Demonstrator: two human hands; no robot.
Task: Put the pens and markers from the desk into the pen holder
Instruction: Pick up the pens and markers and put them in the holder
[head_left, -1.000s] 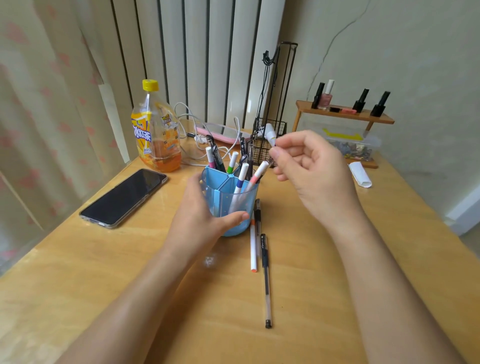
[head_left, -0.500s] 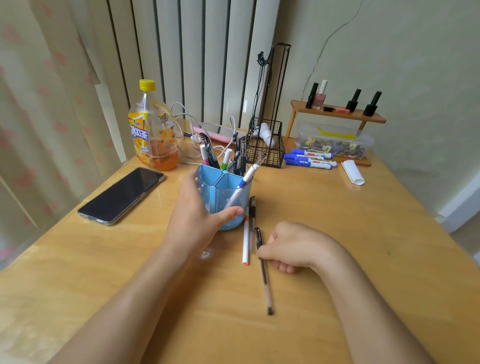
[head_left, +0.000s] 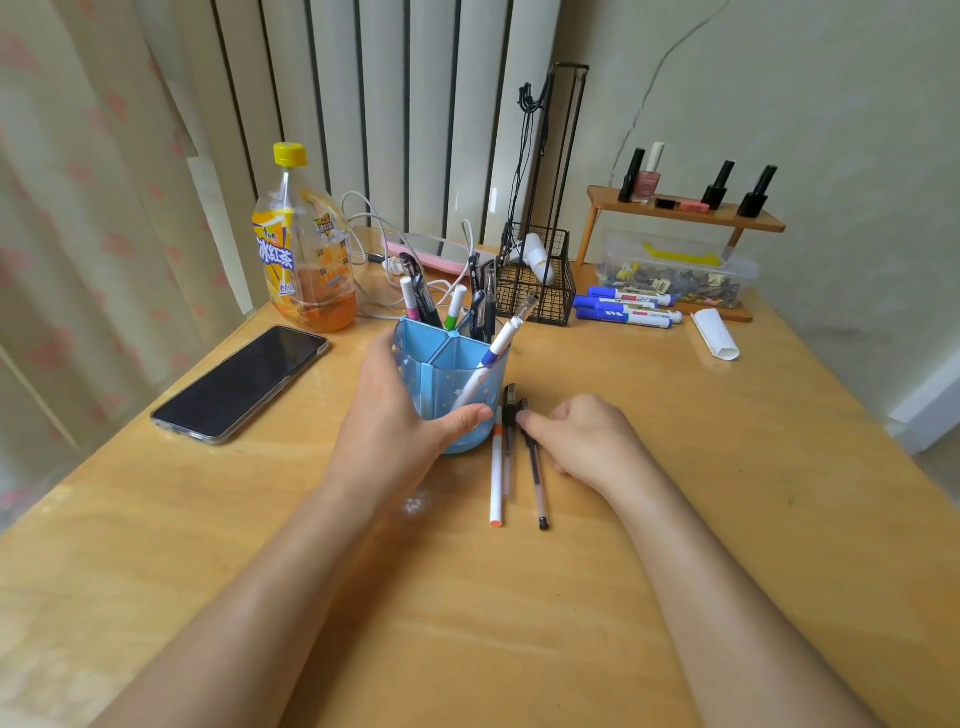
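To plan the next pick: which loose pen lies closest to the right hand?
The black pen, rightmost of three beside the holder; the right hand touches its cap end.

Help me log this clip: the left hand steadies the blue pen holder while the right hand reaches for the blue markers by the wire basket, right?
Not quite. In the head view, the left hand does steady the blue pen holder, but the right hand is at the black pen lying just beside the holder, not at the blue markers.

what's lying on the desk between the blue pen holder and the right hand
In the head view, three pens lie side by side between the pen holder and the right hand: an orange-tipped white pen, a clear pen, and a black pen under the fingertips.
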